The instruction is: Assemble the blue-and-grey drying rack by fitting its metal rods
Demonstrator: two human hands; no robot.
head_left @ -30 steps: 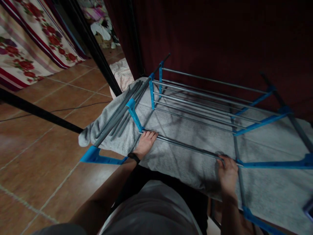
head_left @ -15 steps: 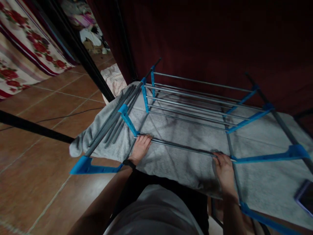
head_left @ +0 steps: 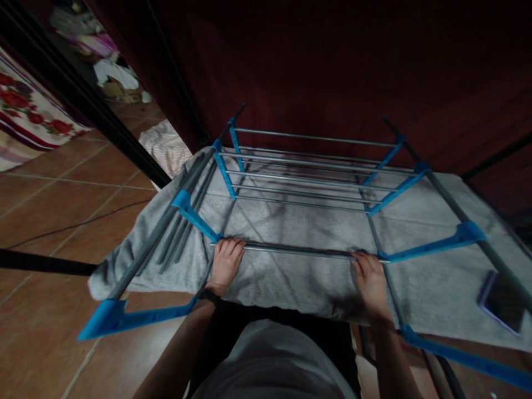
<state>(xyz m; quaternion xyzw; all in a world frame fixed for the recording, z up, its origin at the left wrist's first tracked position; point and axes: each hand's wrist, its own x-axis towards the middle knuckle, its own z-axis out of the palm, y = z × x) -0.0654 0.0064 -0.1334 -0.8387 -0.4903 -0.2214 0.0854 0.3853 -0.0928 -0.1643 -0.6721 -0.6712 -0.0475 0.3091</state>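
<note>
A rack frame of grey metal tubes joined by blue plastic brackets (head_left: 198, 217) lies across a grey blanket. Both of my hands rest on its near cross rod (head_left: 299, 251). Close to the left bracket, my left hand (head_left: 226, 259) has its fingers curled over the rod. My right hand (head_left: 369, 275) grips the same rod just inside the right blue bracket (head_left: 434, 245). The undersides of the fingers are hidden. Beyond, several thin crossbars (head_left: 316, 180) span the frame's far part.
Several loose grey tubes (head_left: 183, 230) lie on the grey blanket (head_left: 291, 285) at left. A phone (head_left: 502, 302) lies at the right. A dark red curtain (head_left: 311, 66) hangs behind. Black posts (head_left: 103, 116) stand at left, above a tiled floor (head_left: 54, 210) with a cable (head_left: 83, 223).
The view has shifted to the right, so the rack and blanket appear farther left. Both hands remain on the near rod, in about the same places along it.
</note>
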